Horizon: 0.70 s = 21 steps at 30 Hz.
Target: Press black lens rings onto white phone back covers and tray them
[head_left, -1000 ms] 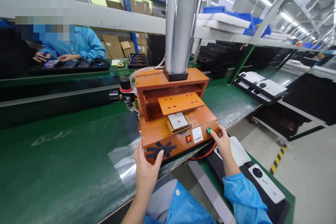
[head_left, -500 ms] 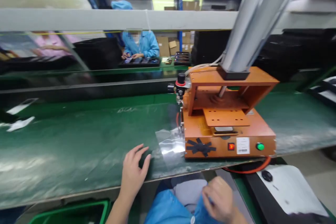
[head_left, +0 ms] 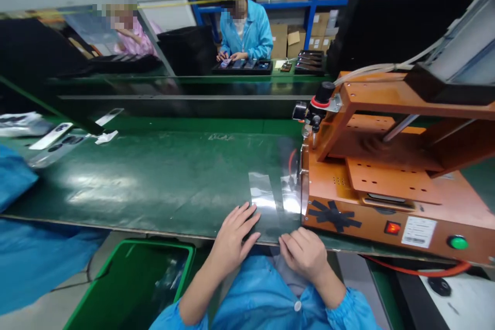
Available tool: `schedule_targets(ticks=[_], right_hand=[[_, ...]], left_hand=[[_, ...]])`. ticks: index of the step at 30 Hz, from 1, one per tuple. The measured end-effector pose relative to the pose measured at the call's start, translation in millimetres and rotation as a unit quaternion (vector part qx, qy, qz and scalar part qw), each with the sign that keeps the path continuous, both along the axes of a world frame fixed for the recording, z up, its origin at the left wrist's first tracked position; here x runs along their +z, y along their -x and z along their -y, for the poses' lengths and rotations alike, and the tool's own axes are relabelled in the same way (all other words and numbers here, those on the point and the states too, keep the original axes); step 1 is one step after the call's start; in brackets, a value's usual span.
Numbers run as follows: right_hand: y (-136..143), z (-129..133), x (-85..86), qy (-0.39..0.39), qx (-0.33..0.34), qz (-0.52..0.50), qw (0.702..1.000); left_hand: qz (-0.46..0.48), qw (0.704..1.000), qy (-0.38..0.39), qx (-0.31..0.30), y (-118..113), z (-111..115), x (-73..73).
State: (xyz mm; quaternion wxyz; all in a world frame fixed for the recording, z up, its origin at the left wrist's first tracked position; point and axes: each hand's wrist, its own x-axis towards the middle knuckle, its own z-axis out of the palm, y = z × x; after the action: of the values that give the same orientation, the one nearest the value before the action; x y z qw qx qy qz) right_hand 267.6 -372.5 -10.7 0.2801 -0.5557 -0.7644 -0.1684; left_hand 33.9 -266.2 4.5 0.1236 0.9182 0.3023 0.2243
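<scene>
Clear film (head_left: pixel 263 191): on the green bench (head_left: pixel 166 175), beside the pneumatic press (head_left: pixel 392 180).
Left hand (head_left: pixel 236 235): loosely spread at its edge, nothing gripped.
Right hand (head_left: pixel 304 252): curled; I can't tell its hold.
Touch: I'd stay light, avoiding creases.

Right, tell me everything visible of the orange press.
The orange press, metal-looking and cut off at the picture's right, stands on the green bench. A grey cylinder rises from its black block; a plate with holes sits below. The front carries crossed black tape, a lit red switch, a white label and a green button. A black, red-ringed regulator is at its left. The right hand is near its front left corner, without clear contact.
</scene>
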Motion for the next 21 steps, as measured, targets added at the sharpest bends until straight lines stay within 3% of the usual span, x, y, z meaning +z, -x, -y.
schedule_targets(ticks=[7,10,14,21], right_hand=[[3,-4,-3.0,-0.034,-0.02,0.013,0.999],[4,-4,-1.7,-0.034,-0.023,0.014,0.999],[6,-4,-2.6,-0.033,-0.025,0.015,0.999],[5,-3,-6.4,-0.027,-0.026,0.005,0.999]], left_hand=[[0.143,0.979,0.02,0.141,4,-48,11.7],[0.077,0.991,0.0,0.111,-6,-58,9.0],[-0.068,0.997,-0.014,0.044,-18,-54,8.9],[-0.085,0.995,-0.01,0.052,-17,-54,7.7]])
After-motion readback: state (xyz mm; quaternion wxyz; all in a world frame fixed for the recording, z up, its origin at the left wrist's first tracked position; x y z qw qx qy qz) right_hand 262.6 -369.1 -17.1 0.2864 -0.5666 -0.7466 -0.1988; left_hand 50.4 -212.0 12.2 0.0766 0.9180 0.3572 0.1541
